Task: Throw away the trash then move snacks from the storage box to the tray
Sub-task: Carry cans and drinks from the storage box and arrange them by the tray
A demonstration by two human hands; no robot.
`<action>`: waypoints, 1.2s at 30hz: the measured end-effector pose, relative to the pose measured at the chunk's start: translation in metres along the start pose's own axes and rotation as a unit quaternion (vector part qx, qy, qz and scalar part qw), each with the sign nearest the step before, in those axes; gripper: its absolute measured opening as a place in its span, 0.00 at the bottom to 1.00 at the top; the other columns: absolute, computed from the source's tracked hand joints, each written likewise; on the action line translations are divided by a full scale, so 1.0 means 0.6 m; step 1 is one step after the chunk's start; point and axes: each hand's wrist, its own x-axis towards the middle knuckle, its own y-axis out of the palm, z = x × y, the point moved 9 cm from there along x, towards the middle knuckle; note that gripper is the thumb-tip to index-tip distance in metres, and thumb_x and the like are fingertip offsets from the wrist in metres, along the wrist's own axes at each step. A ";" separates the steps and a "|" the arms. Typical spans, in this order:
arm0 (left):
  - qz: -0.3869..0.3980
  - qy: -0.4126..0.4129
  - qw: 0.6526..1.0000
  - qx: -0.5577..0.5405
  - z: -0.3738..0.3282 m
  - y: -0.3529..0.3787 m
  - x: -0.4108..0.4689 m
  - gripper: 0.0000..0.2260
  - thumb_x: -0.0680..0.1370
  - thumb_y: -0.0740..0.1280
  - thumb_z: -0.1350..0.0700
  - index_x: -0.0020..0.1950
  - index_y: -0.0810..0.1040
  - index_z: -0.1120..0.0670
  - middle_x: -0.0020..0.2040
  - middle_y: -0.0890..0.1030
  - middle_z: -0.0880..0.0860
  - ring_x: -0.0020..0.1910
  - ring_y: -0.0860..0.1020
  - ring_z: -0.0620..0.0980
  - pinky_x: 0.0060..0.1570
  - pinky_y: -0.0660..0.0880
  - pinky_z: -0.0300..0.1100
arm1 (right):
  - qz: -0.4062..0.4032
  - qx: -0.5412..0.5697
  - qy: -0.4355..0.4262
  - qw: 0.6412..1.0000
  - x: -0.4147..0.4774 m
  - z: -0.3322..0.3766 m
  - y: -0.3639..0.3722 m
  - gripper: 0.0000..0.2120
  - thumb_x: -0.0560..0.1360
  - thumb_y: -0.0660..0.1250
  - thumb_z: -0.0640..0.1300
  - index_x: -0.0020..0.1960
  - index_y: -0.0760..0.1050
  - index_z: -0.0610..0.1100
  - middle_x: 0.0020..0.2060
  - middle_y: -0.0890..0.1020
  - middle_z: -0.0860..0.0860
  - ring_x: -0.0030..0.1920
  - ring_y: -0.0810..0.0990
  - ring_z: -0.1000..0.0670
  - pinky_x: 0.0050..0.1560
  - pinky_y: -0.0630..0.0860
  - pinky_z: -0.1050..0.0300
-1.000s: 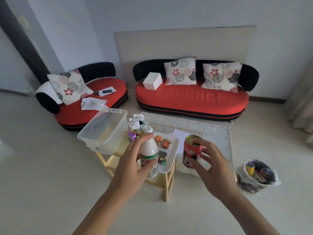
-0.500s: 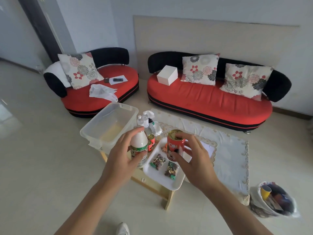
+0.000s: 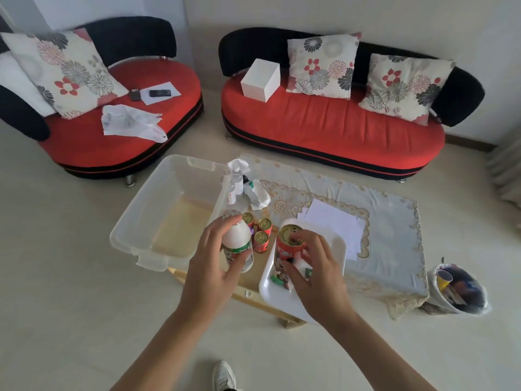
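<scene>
While the head camera is looking down: both hands are holding drinks.
Left hand (image 3: 210,266): fingers are curling round the white bottle (image 3: 238,246), which is standing upright between the storage box (image 3: 169,193) and the tray (image 3: 335,246).
Right hand (image 3: 315,275): fingers are gripping the red can (image 3: 287,251) over the tray's left part.
Trash bag (image 3: 456,289): sitting on the floor, right of the cloth-covered table (image 3: 389,244).

A white bottle (image 3: 236,245) with a green label is standing upright inside the left hand (image 3: 207,270)'s curled fingers (image 3: 220,230). A red can (image 3: 286,253) is being held upright by the right hand (image 3: 320,277)'s fingertips (image 3: 311,245), over the white tray (image 3: 337,251). Small packets (image 3: 277,279) are lying in the tray just under those fingers. Three small cans (image 3: 261,232) are standing just beyond the left fingertips; the clear storage box (image 3: 158,210) is sitting further left.
</scene>
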 end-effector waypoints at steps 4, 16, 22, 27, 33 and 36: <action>-0.013 -0.010 1.000 -0.007 0.070 0.018 0.019 0.29 0.76 0.76 0.64 0.71 0.70 0.44 0.69 0.75 0.51 0.71 0.74 0.48 0.62 0.79 0.54 | -0.001 0.000 0.025 1.000 0.029 -0.038 0.062 0.22 0.77 0.74 0.43 0.65 0.70 0.56 0.60 0.75 0.60 0.61 0.76 0.60 0.59 0.76 0.65; -0.026 -0.051 0.998 0.040 0.332 0.120 0.001 0.29 0.75 0.77 0.64 0.71 0.70 0.49 0.68 0.76 0.57 0.72 0.73 0.42 0.61 0.79 0.40 | -0.002 -0.032 0.039 0.999 0.072 -0.241 0.248 0.23 0.75 0.75 0.38 0.66 0.71 0.46 0.65 0.70 0.57 0.63 0.71 0.64 0.60 0.71 0.70; -0.001 -0.020 0.996 0.089 0.417 0.175 -0.028 0.32 0.72 0.78 0.69 0.70 0.70 0.51 0.66 0.76 0.62 0.71 0.67 0.30 0.64 0.68 0.25 | 0.014 -0.053 0.027 0.998 0.054 -0.327 0.323 0.25 0.74 0.75 0.36 0.66 0.70 0.46 0.65 0.69 0.58 0.63 0.72 0.61 0.58 0.70 0.74; -0.008 -0.009 0.996 0.089 0.470 0.201 -0.042 0.30 0.72 0.78 0.68 0.69 0.70 0.51 0.66 0.76 0.63 0.71 0.70 0.35 0.66 0.69 0.28 | 0.010 -0.054 0.016 0.998 0.041 -0.374 0.357 0.22 0.73 0.76 0.36 0.64 0.72 0.43 0.65 0.71 0.52 0.66 0.68 0.64 0.62 0.66 0.73; -0.038 -0.016 0.995 0.087 0.519 0.205 -0.055 0.28 0.74 0.77 0.67 0.69 0.71 0.51 0.66 0.75 0.60 0.69 0.75 0.43 0.63 0.74 0.32 | 0.011 -0.035 0.011 0.999 0.040 -0.403 0.390 0.20 0.74 0.75 0.38 0.63 0.73 0.43 0.65 0.72 0.51 0.67 0.72 0.58 0.62 0.68 0.71; -0.044 -0.006 0.996 0.083 0.530 0.210 -0.058 0.27 0.76 0.76 0.67 0.69 0.71 0.49 0.66 0.76 0.64 0.69 0.76 0.53 0.62 0.79 0.41 | 0.021 -0.032 0.008 0.999 0.039 -0.414 0.402 0.19 0.75 0.75 0.37 0.62 0.73 0.42 0.64 0.74 0.46 0.67 0.72 0.56 0.63 0.67 0.71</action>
